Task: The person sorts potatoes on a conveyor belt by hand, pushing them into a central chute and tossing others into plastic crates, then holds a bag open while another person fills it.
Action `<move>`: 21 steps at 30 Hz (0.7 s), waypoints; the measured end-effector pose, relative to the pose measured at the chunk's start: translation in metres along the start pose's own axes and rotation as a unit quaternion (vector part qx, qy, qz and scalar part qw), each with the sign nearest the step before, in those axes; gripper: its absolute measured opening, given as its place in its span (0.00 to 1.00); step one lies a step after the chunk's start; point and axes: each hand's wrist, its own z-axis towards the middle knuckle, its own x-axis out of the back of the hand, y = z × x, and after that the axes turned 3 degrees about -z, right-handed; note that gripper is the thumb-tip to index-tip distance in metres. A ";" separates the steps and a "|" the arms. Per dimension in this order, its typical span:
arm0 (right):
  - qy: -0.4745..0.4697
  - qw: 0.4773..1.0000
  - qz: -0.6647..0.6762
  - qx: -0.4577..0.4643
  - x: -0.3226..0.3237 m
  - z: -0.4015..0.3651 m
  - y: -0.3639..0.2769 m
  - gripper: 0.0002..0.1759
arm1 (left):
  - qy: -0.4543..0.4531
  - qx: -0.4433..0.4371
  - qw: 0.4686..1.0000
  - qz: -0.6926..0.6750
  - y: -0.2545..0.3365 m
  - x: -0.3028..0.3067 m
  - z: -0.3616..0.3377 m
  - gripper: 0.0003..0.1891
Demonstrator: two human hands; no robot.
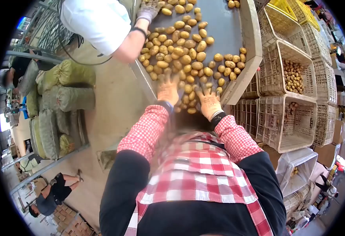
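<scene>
Many potatoes (186,47) lie on a grey sloping sorting chute (223,29) with raised side walls. My left hand (168,88), in a worn work glove, rests its outstretched fingers against potatoes at the left of the chute's lower end. At the right of that end, my right hand (209,101) is gloved too, its fingers spread and touching potatoes. Between both hands, several potatoes (191,110) sit at the narrow mouth of the chute. What lies below this mouth is dark and hard to make out.
A co-worker's gloved hand (149,11) reaches onto the upper left of the chute. Plastic crates (286,135) stand to the right, one holding small potatoes (293,76). Filled sacks (76,98) are piled at left. Another person (52,194) walks at lower left.
</scene>
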 end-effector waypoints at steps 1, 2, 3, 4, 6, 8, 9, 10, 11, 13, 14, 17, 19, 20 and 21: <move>-0.133 0.988 0.077 0.004 0.021 -0.004 0.004 0.39 | -0.099 -0.003 0.995 0.021 0.003 0.000 0.001 0.37; -0.127 0.989 0.078 0.003 0.015 -0.003 0.010 0.38 | -0.197 -0.004 0.980 0.041 0.005 0.001 0.001 0.41; -0.120 0.990 0.080 0.003 0.006 0.002 0.020 0.37 | -0.221 -0.027 0.972 0.071 0.016 0.010 -0.005 0.37; 0.008 0.995 0.095 0.003 0.000 0.009 0.029 0.33 | -0.214 -0.060 0.969 0.112 0.011 -0.016 -0.013 0.34; 0.083 0.988 0.112 -0.066 0.013 0.031 0.043 0.32 | -0.200 -0.134 0.963 0.117 0.010 -0.031 -0.032 0.30; 0.142 0.975 0.147 -0.088 0.015 0.040 0.046 0.32 | -0.240 -0.201 0.949 0.041 0.012 -0.017 -0.035 0.31; 0.096 0.988 0.094 -0.076 0.013 0.044 0.044 0.32 | -0.231 -0.233 0.945 -0.017 0.008 -0.017 -0.033 0.31; 0.049 0.996 0.041 -0.064 0.012 0.047 0.043 0.32 | -0.230 -0.232 0.945 -0.018 0.007 -0.018 -0.031 0.31; 0.049 0.996 0.039 -0.063 0.011 0.050 0.044 0.32 | -0.161 -0.173 0.971 -0.014 0.005 -0.020 -0.028 0.31; -0.088 0.993 0.079 -0.009 0.034 0.055 0.031 0.23 | -0.053 -0.092 0.994 0.020 0.004 -0.012 -0.025 0.28; -0.055 0.993 0.103 -0.014 0.043 0.059 0.023 0.22 | -0.107 -0.144 0.983 0.039 -0.002 -0.020 -0.027 0.26; 0.142 0.979 0.134 0.052 0.047 0.088 0.013 0.18 | -0.176 -0.225 0.957 0.052 -0.008 -0.027 -0.024 0.22; 0.058 0.992 0.111 0.034 0.061 0.108 0.002 0.16 | -0.197 -0.251 0.947 0.044 -0.007 -0.030 -0.030 0.19; 0.031 0.995 0.099 0.008 0.062 0.116 -0.004 0.16 | -0.233 -0.220 0.947 0.014 -0.006 -0.033 -0.030 0.18; 0.031 0.995 0.099 0.009 0.066 0.120 -0.011 0.16 | -0.268 -0.190 0.944 -0.015 -0.006 -0.033 -0.029 0.17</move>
